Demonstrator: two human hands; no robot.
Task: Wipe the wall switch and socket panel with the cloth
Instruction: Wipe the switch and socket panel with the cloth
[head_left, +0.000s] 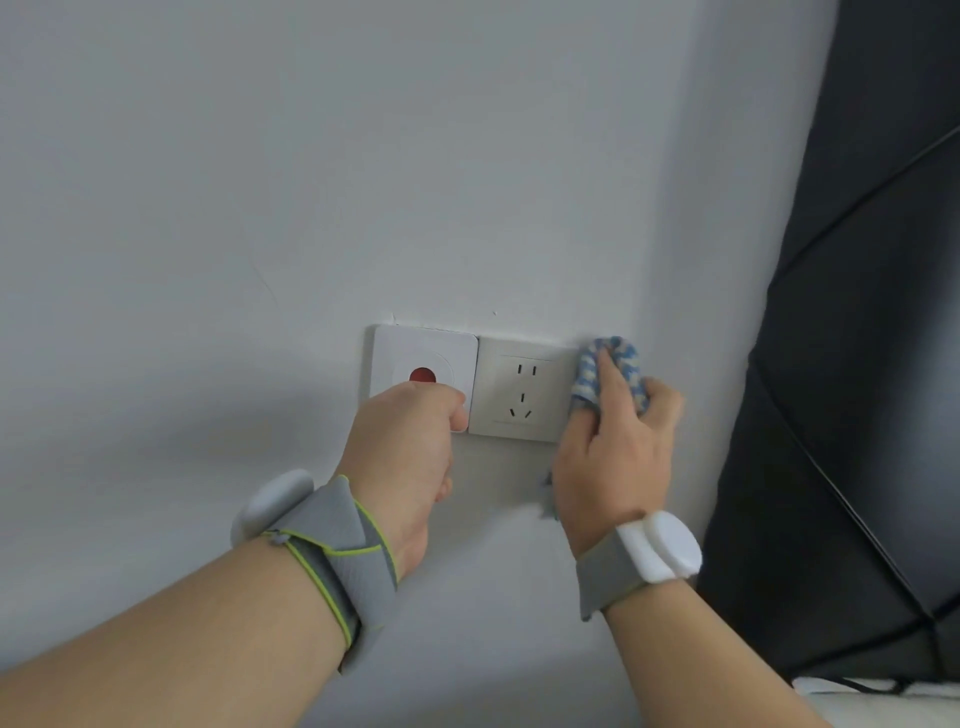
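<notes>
Our left hand (410, 447) is curled into a loose fist, empty, its knuckles against the lower edge of the white switch plate (423, 358) with the red button (422, 374). Beside it sits the socket panel (519, 395); at its right edge, our right hand (618, 447) presses the bunched blue-and-white cloth (621, 364) to the wall (311, 182).

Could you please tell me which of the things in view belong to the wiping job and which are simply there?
Belong to the job:
cloth, held in the right hand
socket panel
switch panel
left hand, resting at the switch panel's lower edge

Simply there:
wall
dark padded panel
wrist straps
</notes>
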